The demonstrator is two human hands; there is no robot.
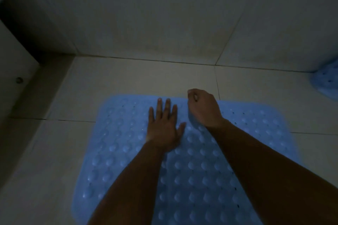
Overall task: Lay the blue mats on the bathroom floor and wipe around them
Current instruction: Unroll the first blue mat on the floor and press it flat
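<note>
Two bare forearms reach in from the bottom edge, no sleeves in view. The left hand [162,126] and right hand [203,107] wear no gloves, rings or watch.

Pale tiled floor [150,76], dim light. Bumpy blue mat [118,151] flat on it; second blue mat [327,82] at right edge by wall.

Your forearms cover much of the blue mat [118,151], and its near end runs off the bottom edge. Your right hand [203,109] is curled at the mat's far edge; in the dim light you cannot tell whether it pinches anything. The second mat [327,82] is cut by the right edge, only a corner showing.
</note>
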